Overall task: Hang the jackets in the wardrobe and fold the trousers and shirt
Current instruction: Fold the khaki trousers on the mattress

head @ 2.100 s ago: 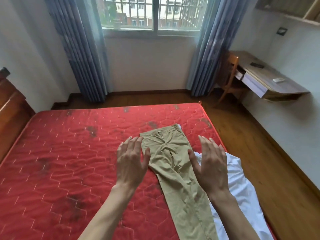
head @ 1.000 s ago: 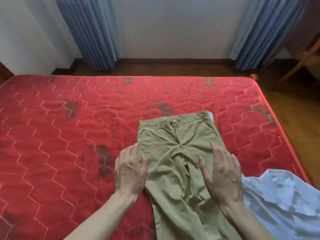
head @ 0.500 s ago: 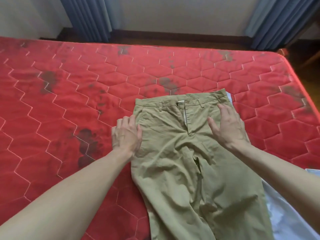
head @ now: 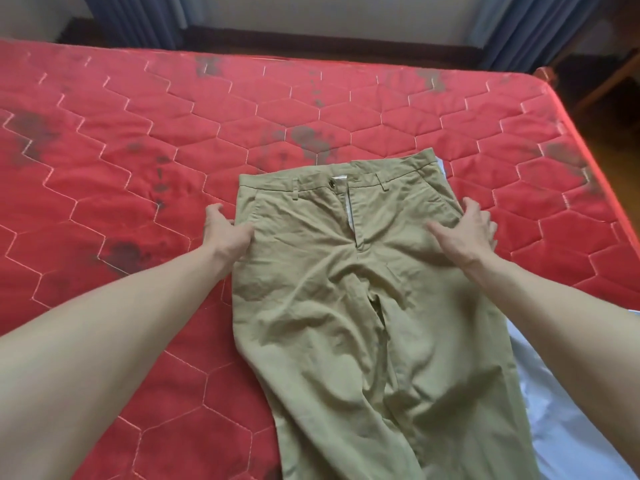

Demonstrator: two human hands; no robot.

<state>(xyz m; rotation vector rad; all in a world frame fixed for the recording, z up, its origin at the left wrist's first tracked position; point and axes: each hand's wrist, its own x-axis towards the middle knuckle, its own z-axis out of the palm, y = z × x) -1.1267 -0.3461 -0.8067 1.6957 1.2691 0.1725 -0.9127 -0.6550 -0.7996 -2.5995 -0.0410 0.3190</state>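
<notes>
Khaki trousers (head: 346,289) lie flat and face up on the red mattress (head: 138,150), waistband away from me and legs running toward me. My left hand (head: 225,232) grips the left hip edge, thumb on the fabric and fingers curled at the seam. My right hand (head: 465,230) holds the right hip edge, thumb stretched across the fabric and fingers bent over the side. A white shirt (head: 571,427) lies at the lower right, partly under the trousers' right leg. No jackets are in view.
The mattress carries dark stains, and its right edge (head: 588,157) drops to a wooden floor (head: 620,174). Blue curtains (head: 512,26) hang at the back on both sides. A wooden chair leg (head: 609,81) shows at the top right.
The view has tilted down and closer. Both hands slid outward from the front of the trousers to the hip edges, and their fingers have curled onto the side seams.
</notes>
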